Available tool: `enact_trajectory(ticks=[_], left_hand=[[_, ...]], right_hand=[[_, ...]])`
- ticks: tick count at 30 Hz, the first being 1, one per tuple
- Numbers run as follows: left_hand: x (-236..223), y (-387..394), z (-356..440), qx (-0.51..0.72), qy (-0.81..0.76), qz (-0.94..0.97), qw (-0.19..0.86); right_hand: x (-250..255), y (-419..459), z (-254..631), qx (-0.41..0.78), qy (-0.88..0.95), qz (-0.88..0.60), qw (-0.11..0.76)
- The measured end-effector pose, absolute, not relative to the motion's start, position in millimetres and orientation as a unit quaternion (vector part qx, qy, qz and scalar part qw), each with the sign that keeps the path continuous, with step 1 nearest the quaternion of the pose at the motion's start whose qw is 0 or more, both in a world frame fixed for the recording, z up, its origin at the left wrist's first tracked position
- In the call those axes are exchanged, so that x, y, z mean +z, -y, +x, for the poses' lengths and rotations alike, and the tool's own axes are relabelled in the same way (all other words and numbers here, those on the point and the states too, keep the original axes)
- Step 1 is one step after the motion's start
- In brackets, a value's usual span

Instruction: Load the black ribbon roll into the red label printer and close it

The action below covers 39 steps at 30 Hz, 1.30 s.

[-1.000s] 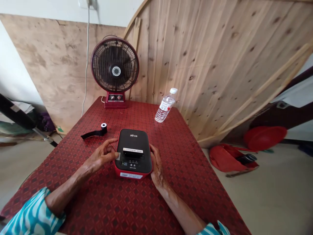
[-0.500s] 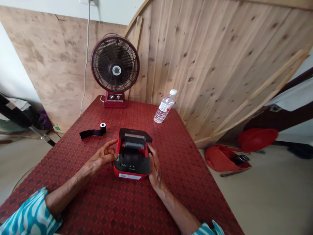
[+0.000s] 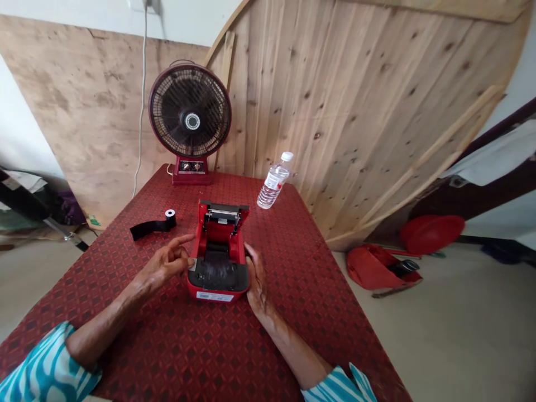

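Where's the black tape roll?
In the head view, the black tape roll lies on the red tablecloth, left of the open printer and just beyond the left hand.

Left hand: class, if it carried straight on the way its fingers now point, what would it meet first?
The left hand would most likely meet the red side wall of the open printer first, though depth here is hard to judge.

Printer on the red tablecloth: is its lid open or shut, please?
Open. The black lid lies folded back toward the person, so the red inside of the printer and its metal parts show.
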<state>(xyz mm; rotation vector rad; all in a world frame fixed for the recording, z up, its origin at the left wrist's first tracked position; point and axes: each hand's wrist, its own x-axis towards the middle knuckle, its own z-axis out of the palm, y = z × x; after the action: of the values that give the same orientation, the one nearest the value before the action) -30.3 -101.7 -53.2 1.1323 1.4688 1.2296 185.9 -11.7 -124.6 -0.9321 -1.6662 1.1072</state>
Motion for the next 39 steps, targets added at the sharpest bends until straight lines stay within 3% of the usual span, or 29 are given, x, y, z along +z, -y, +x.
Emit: enact_trajectory(ticks=[5, 9, 13, 19, 25, 30, 34, 39], left_hand=[[-23, 86, -22, 0.386, -0.621, 0.663, 0.163], [-11, 51, -1, 0.147, -0.58, 0.8, 0.036], [-6, 25, 17, -0.061, -0.617, 0.784, 0.025], [-2, 15, 17, -0.099, -0.606, 0.786, 0.07], [-1, 19, 10, -0.041, -0.597, 0.796, 0.092], [23, 48, -14, 0.192, -0.546, 0.795, 0.182], [49, 65, -56, 0.381, -0.563, 0.675, 0.287], [37, 31, -103, 0.51, -0.598, 0.572, 0.235]], right_hand=[[-123, 11, 185, 0.445, 0.679, -0.359, 0.461], [-122, 11, 184, 0.444, 0.68, -0.35, 0.467], [-123, 9, 184, 0.441, 0.684, -0.342, 0.47], [-122, 9, 184, 0.443, 0.68, -0.335, 0.479], [-120, 10, 184, 0.45, 0.675, -0.339, 0.477], [-122, 9, 184, 0.445, 0.679, -0.336, 0.477], [-125, 8, 184, 0.455, 0.673, -0.345, 0.47], [-128, 6, 183, 0.472, 0.656, -0.361, 0.466]])
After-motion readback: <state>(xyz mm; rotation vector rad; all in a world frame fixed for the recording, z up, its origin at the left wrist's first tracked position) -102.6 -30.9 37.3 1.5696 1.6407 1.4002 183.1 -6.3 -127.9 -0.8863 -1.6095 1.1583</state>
